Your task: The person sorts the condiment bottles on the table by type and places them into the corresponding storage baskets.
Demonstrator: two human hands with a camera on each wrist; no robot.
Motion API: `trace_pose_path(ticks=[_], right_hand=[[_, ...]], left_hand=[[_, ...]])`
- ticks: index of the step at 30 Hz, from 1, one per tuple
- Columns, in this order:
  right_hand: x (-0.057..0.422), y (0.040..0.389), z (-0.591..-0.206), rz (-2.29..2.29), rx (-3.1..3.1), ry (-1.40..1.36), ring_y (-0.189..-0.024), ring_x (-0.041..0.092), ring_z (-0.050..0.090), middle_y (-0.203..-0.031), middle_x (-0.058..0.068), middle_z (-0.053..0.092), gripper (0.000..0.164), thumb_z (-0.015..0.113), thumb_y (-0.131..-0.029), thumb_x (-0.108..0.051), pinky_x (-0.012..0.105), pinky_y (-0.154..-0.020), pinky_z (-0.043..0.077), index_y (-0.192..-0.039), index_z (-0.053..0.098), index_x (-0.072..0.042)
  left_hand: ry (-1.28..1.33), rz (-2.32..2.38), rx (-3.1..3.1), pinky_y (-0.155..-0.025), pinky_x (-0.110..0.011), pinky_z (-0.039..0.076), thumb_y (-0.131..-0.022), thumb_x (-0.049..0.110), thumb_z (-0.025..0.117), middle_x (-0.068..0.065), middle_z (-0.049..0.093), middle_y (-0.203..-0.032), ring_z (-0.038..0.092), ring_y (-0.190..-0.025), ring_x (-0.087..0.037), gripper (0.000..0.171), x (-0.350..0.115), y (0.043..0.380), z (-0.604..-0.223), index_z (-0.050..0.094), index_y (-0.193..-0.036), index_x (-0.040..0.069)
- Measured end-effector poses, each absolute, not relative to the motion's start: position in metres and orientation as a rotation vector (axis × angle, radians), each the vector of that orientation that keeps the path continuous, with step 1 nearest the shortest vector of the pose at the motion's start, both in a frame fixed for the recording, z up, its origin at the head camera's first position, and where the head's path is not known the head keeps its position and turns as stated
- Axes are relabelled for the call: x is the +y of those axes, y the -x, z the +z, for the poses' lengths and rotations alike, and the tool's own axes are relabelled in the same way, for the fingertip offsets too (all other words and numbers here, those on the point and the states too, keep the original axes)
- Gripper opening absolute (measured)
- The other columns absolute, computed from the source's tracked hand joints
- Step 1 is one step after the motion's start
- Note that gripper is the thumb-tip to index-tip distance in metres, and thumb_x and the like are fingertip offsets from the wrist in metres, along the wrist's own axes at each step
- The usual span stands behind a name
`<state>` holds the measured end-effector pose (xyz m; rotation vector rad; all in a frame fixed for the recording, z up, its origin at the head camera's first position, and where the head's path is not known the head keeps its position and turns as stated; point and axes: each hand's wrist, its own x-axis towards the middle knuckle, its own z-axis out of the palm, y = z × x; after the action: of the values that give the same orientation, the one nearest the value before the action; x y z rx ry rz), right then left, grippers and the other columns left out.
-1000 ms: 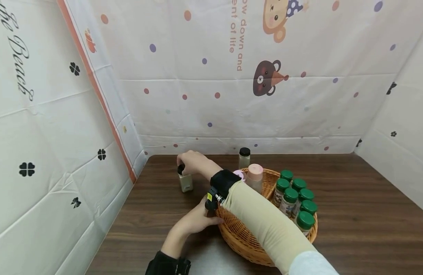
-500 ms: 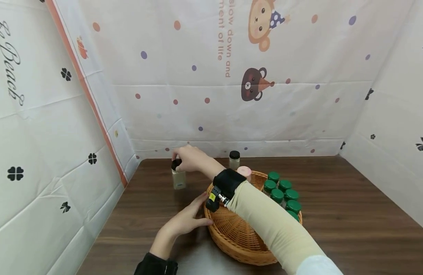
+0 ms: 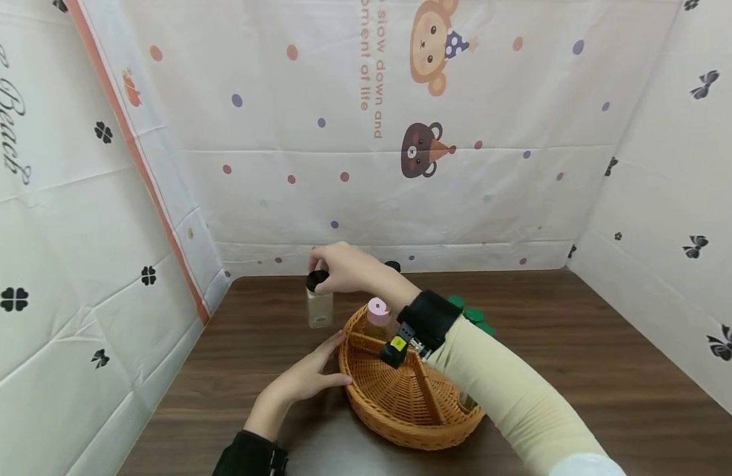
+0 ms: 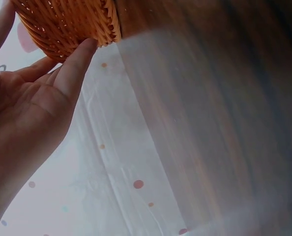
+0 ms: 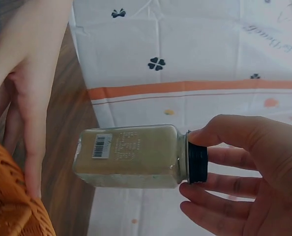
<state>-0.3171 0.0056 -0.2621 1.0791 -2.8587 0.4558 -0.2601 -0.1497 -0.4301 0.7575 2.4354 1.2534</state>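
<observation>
My right hand [image 3: 352, 268] pinches the black cap of a square clear spice jar [image 3: 320, 311] with pale powder inside. The jar stands upright left of the round wicker basket [image 3: 413, 433]; I cannot tell whether it touches the table. In the right wrist view, the spice jar [image 5: 131, 155] shows a barcode label, with thumb and fingers around its cap. My left hand [image 3: 306, 378] rests against the basket's left side, fingers extended along the rim. The left wrist view shows the left hand [image 4: 43, 98] touching the wicker basket [image 4: 77, 24].
Wicker dividers [image 3: 428, 390] split the basket. A lilac-capped bottle [image 3: 377, 311] stands in its back left. Several green-capped jars [image 3: 474, 315] sit at the right, partly hidden by my right sleeve [image 3: 508, 390]. Another black cap [image 3: 393, 265] shows behind my right hand.
The basket appears turned counterclockwise, its green-capped jars shifting toward the back right and the dividers coming into view. The view has swung right. My right hand still holds the spice jar, now straighter.
</observation>
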Motion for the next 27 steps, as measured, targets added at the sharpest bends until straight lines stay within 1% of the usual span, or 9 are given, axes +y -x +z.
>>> trace_pose_path(ticks=[4, 7, 11, 15, 17, 21, 24, 27], right_hand=[[0.023, 0.307, -0.258, 0.442, -2.856, -1.078, -0.088, 0.014, 0.063, -0.098, 0.002, 0.07, 0.027, 0.074, -0.087, -0.024, 0.028, -0.075, 0.053, -0.112, 0.066, -0.017], [0.035, 0.298, -0.257, 0.424, -2.851, -1.08, -0.086, 0.013, 0.062, -0.097, 0.0, 0.069, 0.027, 0.075, -0.086, -0.024, 0.029, -0.075, 0.052, -0.111, 0.067, -0.018], [0.05, 0.285, -0.256, 0.437, -2.872, -1.096, -0.081, 0.012, 0.06, -0.093, -0.001, 0.068, 0.027, 0.075, -0.086, -0.023, 0.028, -0.073, 0.051, -0.111, 0.068, -0.019], [0.062, 0.273, -0.257, 0.415, -2.9, -1.121, -0.075, 0.009, 0.061, -0.089, -0.001, 0.07, 0.027, 0.076, -0.085, -0.023, 0.027, -0.071, 0.051, -0.111, 0.068, -0.018], [0.067, 0.269, -0.26, 0.368, -2.901, -1.135, -0.076, 0.009, 0.061, -0.09, -0.001, 0.07, 0.027, 0.077, -0.085, -0.024, 0.028, -0.071, 0.052, -0.11, 0.068, -0.018], [0.078, 0.263, -0.27, 0.305, -2.919, -1.123, -0.086, 0.013, 0.063, -0.097, -0.001, 0.07, 0.028, 0.078, -0.085, -0.025, 0.03, -0.075, 0.054, -0.111, 0.069, -0.018], [0.086, 0.26, -0.279, 0.282, -2.955, -1.074, -0.091, 0.014, 0.064, -0.102, 0.0, 0.069, 0.029, 0.077, -0.086, -0.026, 0.031, -0.076, 0.054, -0.113, 0.069, -0.019], [0.093, 0.259, -0.289, 0.254, -2.998, -1.017, -0.089, 0.014, 0.063, -0.103, 0.0, 0.069, 0.03, 0.077, -0.087, -0.027, 0.031, -0.074, 0.053, -0.115, 0.069, -0.02]], left_hand=[[-0.764, 1.254, 2.44, -0.115, -0.064, 0.03, -0.094, 0.029, 0.07, -0.021, 0.017, -0.166, 0.035, -0.145, -0.044, 0.085, -0.151, 0.262, -0.432, 0.02, -0.159, 0.005], [-0.753, 1.264, 2.435, -0.114, -0.063, 0.033, -0.094, 0.03, 0.07, -0.022, 0.024, -0.164, 0.037, -0.144, -0.043, 0.085, -0.153, 0.262, -0.431, 0.02, -0.159, 0.005], [-0.715, 1.266, 2.422, -0.113, -0.06, 0.037, -0.095, 0.032, 0.069, -0.023, 0.032, -0.16, 0.037, -0.144, -0.043, 0.086, -0.156, 0.262, -0.43, 0.02, -0.158, 0.002], [-0.695, 1.267, 2.416, -0.114, -0.06, 0.036, -0.094, 0.032, 0.07, -0.023, 0.031, -0.161, 0.035, -0.146, -0.043, 0.087, -0.157, 0.262, -0.429, 0.02, -0.158, 0.002], [-0.711, 1.265, 2.414, -0.114, -0.061, 0.035, -0.092, 0.032, 0.072, -0.024, 0.027, -0.162, 0.033, -0.146, -0.044, 0.09, -0.158, 0.263, -0.429, 0.019, -0.159, 0.003], [-0.756, 1.23, 2.439, -0.114, -0.062, 0.034, -0.09, 0.035, 0.075, -0.025, 0.024, -0.162, 0.032, -0.146, -0.045, 0.095, -0.156, 0.263, -0.429, 0.018, -0.159, 0.003], [-0.756, 1.21, 2.485, -0.114, -0.062, 0.034, -0.088, 0.036, 0.076, -0.024, 0.027, -0.162, 0.034, -0.145, -0.044, 0.096, -0.153, 0.26, -0.429, 0.022, -0.158, 0.002], [-0.732, 1.211, 2.534, -0.113, -0.061, 0.037, -0.087, 0.037, 0.078, -0.024, 0.032, -0.159, 0.038, -0.143, -0.043, 0.094, -0.148, 0.254, -0.427, 0.026, -0.157, 0.002]])
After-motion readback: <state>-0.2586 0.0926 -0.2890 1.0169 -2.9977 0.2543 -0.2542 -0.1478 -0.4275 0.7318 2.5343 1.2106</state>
